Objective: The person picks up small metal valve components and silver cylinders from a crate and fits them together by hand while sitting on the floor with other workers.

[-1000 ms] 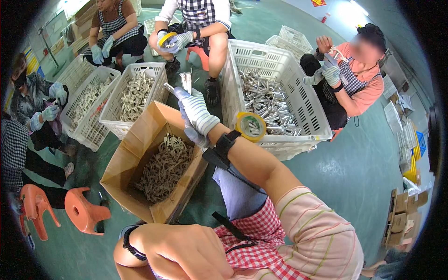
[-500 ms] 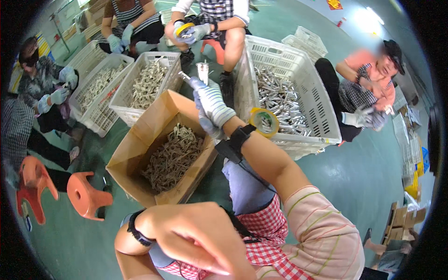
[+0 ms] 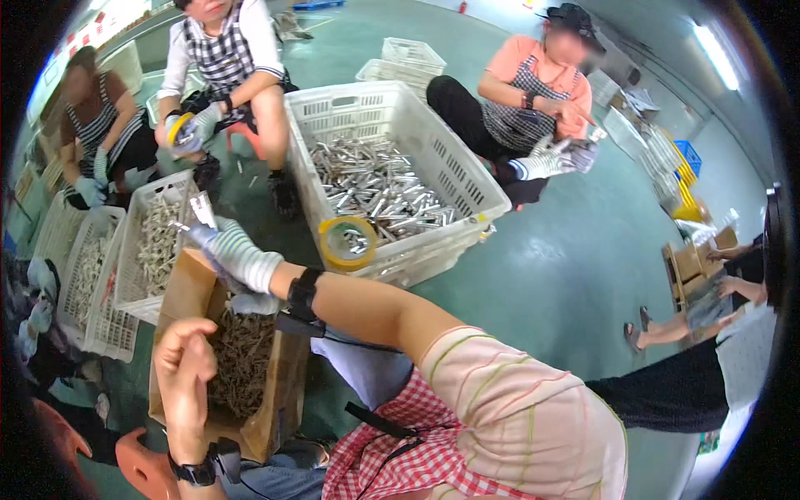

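Note:
My right hand [image 3: 242, 254], in a striped knit glove, reaches out over the cardboard box [image 3: 279, 400]. Its fingers are closed on a shiny metal part [image 3: 202, 208] that stands up above them, and a thin silver rod [image 3: 177, 225] juts out beside it. Bare, with its fingers loosely curled and apart, my left hand [image 3: 185, 358] is raised in front of the same box, and I see nothing in it. Inside the box lies a heap of dull grey metal parts [image 3: 242, 367].
A large white crate [image 3: 467, 175] holds silver tubular pieces, with a yellow tape roll [image 3: 348, 243] at its near corner. Narrower white crates [image 3: 125, 304] of pale parts stand left. Several co-workers sit around, and an orange stool [image 3: 142, 467] is at lower left.
The view has swung right, so the crates and box sit farther left. My left hand has risen from near my lap to beside the box. My right hand still grips the metal part.

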Available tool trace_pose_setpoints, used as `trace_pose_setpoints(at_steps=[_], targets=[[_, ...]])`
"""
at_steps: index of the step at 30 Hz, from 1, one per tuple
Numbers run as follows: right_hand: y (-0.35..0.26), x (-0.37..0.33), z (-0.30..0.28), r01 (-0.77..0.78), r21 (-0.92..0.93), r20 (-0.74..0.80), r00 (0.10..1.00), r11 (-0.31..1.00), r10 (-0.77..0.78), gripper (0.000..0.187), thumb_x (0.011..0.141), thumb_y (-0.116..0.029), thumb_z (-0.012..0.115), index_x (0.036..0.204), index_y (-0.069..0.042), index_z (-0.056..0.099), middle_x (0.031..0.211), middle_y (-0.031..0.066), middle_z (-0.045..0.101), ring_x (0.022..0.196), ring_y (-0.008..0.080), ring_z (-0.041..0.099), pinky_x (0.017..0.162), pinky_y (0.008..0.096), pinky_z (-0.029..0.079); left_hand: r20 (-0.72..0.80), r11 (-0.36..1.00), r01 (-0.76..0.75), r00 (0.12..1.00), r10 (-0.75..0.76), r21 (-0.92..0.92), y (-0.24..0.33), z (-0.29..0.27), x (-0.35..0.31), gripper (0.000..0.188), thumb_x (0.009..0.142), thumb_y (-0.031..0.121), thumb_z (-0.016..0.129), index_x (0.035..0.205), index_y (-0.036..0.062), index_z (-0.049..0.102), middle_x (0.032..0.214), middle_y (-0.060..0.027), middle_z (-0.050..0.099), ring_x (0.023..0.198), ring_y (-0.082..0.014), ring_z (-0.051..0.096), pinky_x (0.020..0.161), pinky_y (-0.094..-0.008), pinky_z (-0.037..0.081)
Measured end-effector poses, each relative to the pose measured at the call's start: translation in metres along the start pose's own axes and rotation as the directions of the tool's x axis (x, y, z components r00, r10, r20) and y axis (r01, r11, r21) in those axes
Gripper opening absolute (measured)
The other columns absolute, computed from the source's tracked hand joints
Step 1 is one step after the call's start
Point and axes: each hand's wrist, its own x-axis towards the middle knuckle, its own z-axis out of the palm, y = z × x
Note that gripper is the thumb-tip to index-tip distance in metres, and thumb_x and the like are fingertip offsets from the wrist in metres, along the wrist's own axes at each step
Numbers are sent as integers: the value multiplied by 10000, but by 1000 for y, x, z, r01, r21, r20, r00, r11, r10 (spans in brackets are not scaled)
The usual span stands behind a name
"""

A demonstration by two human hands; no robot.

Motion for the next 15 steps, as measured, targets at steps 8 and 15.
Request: trace_pose_setpoints(at_steps=[8,15], targets=[[-20,-29,16,-273,127,175,953,954,249,214,852,-331,541,782,-141,474,515,-35,423,389,78,378,335,226,301,-350,976,110,936,-38,187,-95,-48,13,331,895,178,504,1204,59,478,953,11,491,750,-65,444,650,-191,353],[-21,-45,25,-246,47,332,918,968,217,256,855,-316,531,747,-87,492,530,-12,454,388,90,412,342,228,330,-247,989,110,965,-84,94,-95,-46,5,517,909,359,452,1329,77,343,1285,-62,419,1152,-187,418,950,-315,289]])
